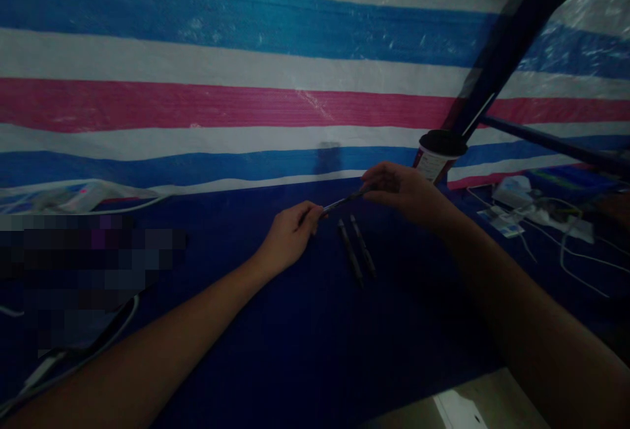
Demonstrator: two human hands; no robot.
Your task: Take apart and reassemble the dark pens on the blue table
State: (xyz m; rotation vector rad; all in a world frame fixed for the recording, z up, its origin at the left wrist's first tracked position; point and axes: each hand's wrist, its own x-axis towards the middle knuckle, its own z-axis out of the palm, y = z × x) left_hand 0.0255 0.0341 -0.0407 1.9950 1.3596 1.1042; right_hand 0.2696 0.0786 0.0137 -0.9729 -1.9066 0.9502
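Both of my hands grip one thin dark pen (344,201) held above the dark blue table cover (305,324). My left hand (290,235) is closed on its lower left end. My right hand (401,189) pinches its upper right end. Two more dark pens (357,252) lie side by side on the cover just below the held one.
A cup with a dark lid (440,153) stands behind my right hand. White cables and a power strip (531,209) lie at the right. A dark pole (512,42) slants up at the right. A striped blue, white and pink tarp (221,101) hangs behind. More cables (73,196) lie left.
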